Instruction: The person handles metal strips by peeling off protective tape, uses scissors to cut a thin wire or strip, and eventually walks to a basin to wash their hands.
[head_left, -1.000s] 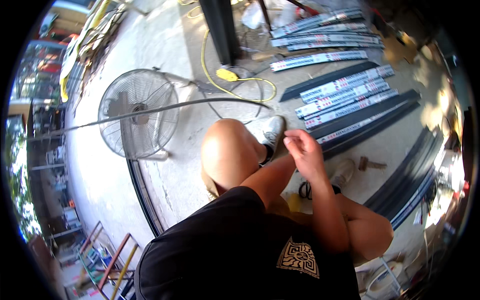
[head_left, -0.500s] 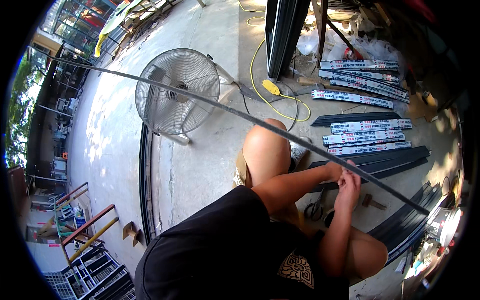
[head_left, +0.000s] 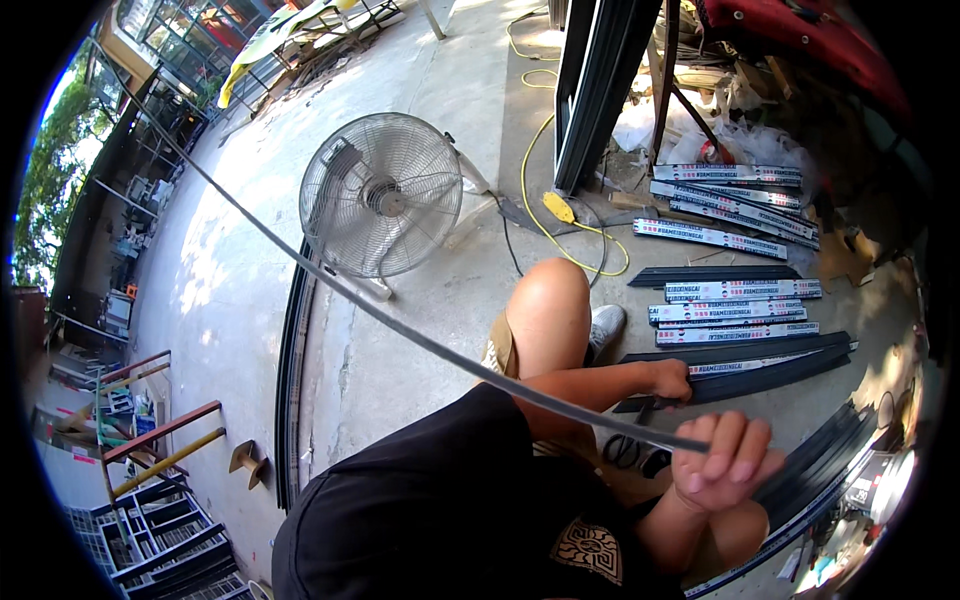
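The right hand [head_left: 722,462] is gripping a loose strip [head_left: 415,334] at lower right, the left hand [head_left: 669,380], apart, showing unclear hold.

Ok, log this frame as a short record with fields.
Right hand: fingers curled around the end of a long thin grey strip
Left hand: partly closed by long flat dark profiles; grip unclear
Floor, ahead-left: round grey wire-guard fan
Floor, ahead: yellow cable connector
Floor, near hands: black loop-handled tool, probably scissors
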